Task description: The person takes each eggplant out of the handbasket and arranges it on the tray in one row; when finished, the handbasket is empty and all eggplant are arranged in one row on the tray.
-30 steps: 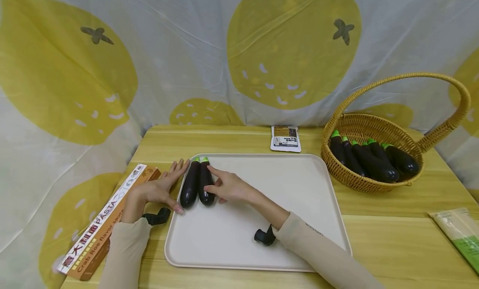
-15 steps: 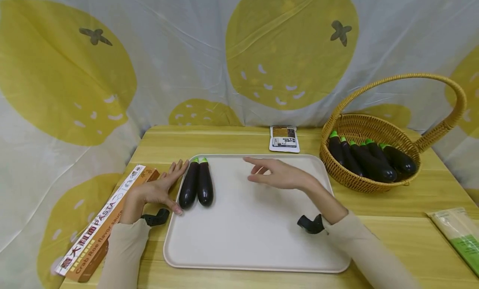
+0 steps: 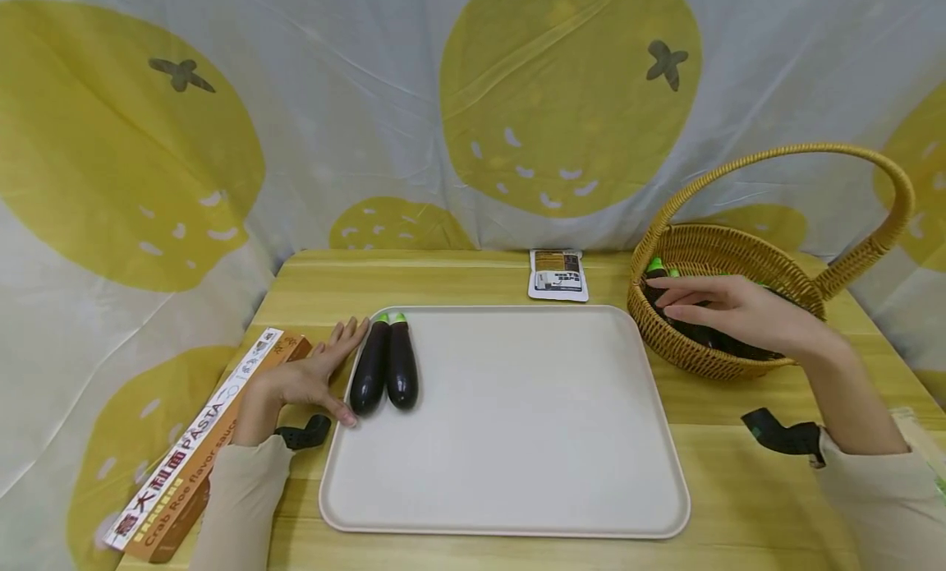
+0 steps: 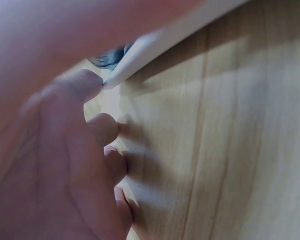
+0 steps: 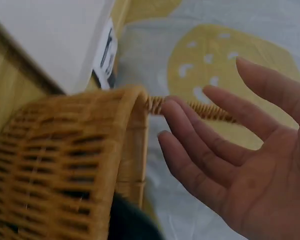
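Two dark eggplants lie side by side at the tray's left end, the left one [image 3: 371,370] and the right one [image 3: 402,367], green stem ends pointing away. My left hand [image 3: 309,382] rests at the tray's left rim with fingers spread, thumb near the left eggplant's round end. Over the wicker basket [image 3: 727,244] hovers my right hand [image 3: 746,312], holding nothing, fingers apart and slightly bent. Several eggplants [image 3: 693,331] in the basket are partly hidden under it. In the right wrist view the palm and fingers stand beside the basket wall [image 5: 55,160], with a blurred eggplant [image 5: 132,222] inside.
The white tray [image 3: 532,431] lies mid-table. Left of it is a long pasta box [image 3: 199,452]; behind it, a small white packet [image 3: 557,277]. The basket's tall handle [image 3: 783,150] arches behind the right hand. A packet [image 3: 924,439] at right is partly covered by the sleeve.
My right hand has let go of the right eggplant and moved right, across the tray to above the basket. The left hand has stayed at the tray's left rim.
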